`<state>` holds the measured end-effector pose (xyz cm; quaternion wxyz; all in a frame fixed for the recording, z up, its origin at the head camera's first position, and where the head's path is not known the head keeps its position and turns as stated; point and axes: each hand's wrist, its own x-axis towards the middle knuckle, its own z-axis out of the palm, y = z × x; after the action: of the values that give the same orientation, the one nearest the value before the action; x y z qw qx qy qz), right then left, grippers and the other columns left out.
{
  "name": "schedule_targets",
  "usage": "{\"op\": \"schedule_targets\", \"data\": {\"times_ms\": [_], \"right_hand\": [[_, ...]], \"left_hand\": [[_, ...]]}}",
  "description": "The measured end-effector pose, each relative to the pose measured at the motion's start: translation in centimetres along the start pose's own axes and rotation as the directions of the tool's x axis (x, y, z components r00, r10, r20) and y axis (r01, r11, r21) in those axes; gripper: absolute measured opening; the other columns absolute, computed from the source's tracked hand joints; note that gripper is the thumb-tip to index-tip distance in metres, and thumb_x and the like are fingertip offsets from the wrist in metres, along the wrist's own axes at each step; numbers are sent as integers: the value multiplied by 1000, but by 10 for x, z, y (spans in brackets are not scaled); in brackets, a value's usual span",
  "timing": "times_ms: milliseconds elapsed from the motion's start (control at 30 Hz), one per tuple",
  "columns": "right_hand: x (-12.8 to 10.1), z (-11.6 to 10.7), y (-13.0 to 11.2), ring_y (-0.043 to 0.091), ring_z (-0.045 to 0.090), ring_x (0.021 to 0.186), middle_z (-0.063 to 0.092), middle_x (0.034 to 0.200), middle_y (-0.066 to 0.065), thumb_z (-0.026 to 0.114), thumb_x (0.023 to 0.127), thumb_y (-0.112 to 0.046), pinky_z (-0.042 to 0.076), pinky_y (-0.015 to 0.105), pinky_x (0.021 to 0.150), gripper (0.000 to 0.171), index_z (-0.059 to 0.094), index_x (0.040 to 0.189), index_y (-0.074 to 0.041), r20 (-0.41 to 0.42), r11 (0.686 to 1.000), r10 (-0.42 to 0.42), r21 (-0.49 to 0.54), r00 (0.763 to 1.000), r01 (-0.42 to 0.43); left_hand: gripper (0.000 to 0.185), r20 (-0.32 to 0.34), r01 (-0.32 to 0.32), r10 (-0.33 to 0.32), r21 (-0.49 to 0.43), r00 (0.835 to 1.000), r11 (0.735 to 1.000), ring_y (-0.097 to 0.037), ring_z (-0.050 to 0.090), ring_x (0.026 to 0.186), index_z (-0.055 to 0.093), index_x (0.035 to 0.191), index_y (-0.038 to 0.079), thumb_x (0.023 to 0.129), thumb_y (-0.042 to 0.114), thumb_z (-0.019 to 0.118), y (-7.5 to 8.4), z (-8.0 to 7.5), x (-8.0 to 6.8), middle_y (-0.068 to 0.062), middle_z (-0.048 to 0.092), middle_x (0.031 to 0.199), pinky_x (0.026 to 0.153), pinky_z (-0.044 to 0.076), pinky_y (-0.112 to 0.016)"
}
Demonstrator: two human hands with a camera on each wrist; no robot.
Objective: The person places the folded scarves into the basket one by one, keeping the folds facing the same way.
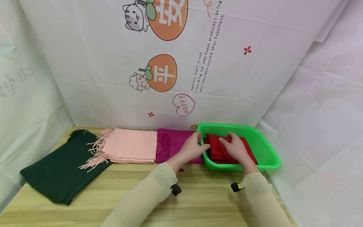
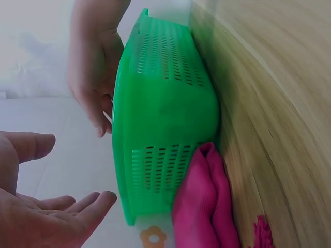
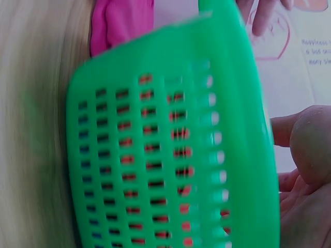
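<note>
Sideways-printed white cloth backdrop point(image 1: 99, 104) fills the rear; readable text point(image 1: 208, 53): "Happiness itself is not a bad thing, but some happy producers bring many times more trouble than happiness." Large orange fruit print point(image 1: 168, 20), cropped at top, carries "安"; smaller orange fruit print point(image 1: 162, 73) reads "平"; red-outlined heart print point(image 1: 183, 105) reads "HAPPY". Light wood-grain tabletop point(image 1: 204, 205) below. Dark green folded fabric point(image 1: 65, 167) at far left, partly under the fringe of the pale pink folded fringed scarf point(image 1: 133, 145). Bright green perforated plastic basket point(image 1: 265, 145) at right, against the backdrop. Magenta folded fringed scarf point(image 1: 177, 138) sits between pink scarf and basket, touching the basket's side. Red folded cloth point(image 1: 216, 151) lies inside the basket, toward its left. Right hand point(image 1: 235, 148) is over the red cloth, thumb and fingers spread apart, pinching nothing; contact with the cloth can't be told. Left hand point(image 1: 193, 146) is at the basket's left rim, fingers loose, thumb apart, holding nothing; whether it touches the rim can't be told. Small black wrist devices point(image 1: 176, 189) at both cream sleeves point(image 1: 144, 195).
</note>
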<state>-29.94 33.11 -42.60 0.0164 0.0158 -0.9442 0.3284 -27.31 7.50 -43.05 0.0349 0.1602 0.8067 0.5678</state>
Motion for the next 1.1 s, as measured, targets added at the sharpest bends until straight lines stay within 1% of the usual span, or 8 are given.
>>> {"op": "schedule_targets", "data": {"times_ms": [167, 267, 400, 533, 667, 833, 1000, 1100], "right_hand": [[-9, 8, -11, 52, 38, 155, 37, 171, 30, 61, 114, -51, 40, 70, 121, 85, 30, 171, 4, 3, 998, -40, 39, 999, 40], [-13, 14, -19, 52, 40, 154, 39, 170, 30, 61, 114, -51, 41, 70, 121, 84, 31, 171, 3, -1, 997, -64, 52, 998, 64], [-18, 21, -31, 52, 41, 154, 40, 170, 30, 62, 114, -50, 41, 70, 121, 83, 33, 170, 4, -6, 994, -92, 65, 996, 92], [-22, 30, -40, 51, 41, 155, 41, 170, 29, 63, 114, -48, 41, 70, 121, 80, 34, 170, 2, 5, 990, -106, 90, 994, 105], [-24, 38, -47, 49, 41, 155, 42, 171, 26, 64, 114, -46, 42, 69, 121, 78, 35, 170, 0, 18, 989, -108, 103, 994, 106], [-27, 50, -57, 46, 43, 155, 45, 169, 26, 66, 113, -41, 42, 67, 122, 76, 37, 169, 1, 16, 986, -133, 107, 991, 131], [-32, 57, -65, 47, 48, 151, 49, 164, 27, 69, 112, -38, 45, 66, 120, 74, 40, 167, 3, 17, 980, -164, 114, 986, 161], [-35, 61, -70, 48, 51, 147, 50, 163, 28, 70, 112, -38, 46, 66, 118, 76, 39, 167, 4, 17, 977, -177, 124, 984, 174]], "left_hand": [[75, -26, -19, 19, 10, 999, 1000, -35, 60, 144, 43, 167, 1, 107, 32, 75, -5, -7, -7, -20, 59, 159, 115, 53, -52], [73, -36, -21, 22, 18, 999, 1000, -34, 62, 140, 45, 165, 1, 107, 33, 75, -8, -11, -12, -19, 61, 155, 114, 54, -51], [76, -39, -17, 18, 17, 999, 1000, -36, 63, 139, 42, 167, 2, 107, 34, 74, -11, -17, -19, -18, 60, 157, 113, 55, -53], [77, -36, -16, 16, -5, 999, 1000, -41, 62, 140, 41, 167, 1, 107, 35, 73, -14, -24, -25, -20, 58, 159, 113, 54, -55], [76, -39, -17, 16, -27, 999, 999, -42, 61, 141, 40, 168, 1, 107, 33, 73, -17, -31, -29, -20, 57, 160, 114, 54, -56], [76, -48, -12, 10, -36, 999, 999, -44, 60, 142, 41, 168, 3, 107, 33, 74, -23, -39, -33, -19, 57, 160, 115, 53, -57], [77, -44, -8, 7, -39, 999, 999, -46, 59, 143, 40, 169, 3, 107, 35, 74, -28, -45, -37, -20, 56, 162, 115, 52, -58], [78, -51, -6, 4, -27, 999, 1000, -46, 59, 143, 39, 169, 3, 107, 36, 74, -32, -50, -39, -20, 55, 162, 115, 52, -59]]}}
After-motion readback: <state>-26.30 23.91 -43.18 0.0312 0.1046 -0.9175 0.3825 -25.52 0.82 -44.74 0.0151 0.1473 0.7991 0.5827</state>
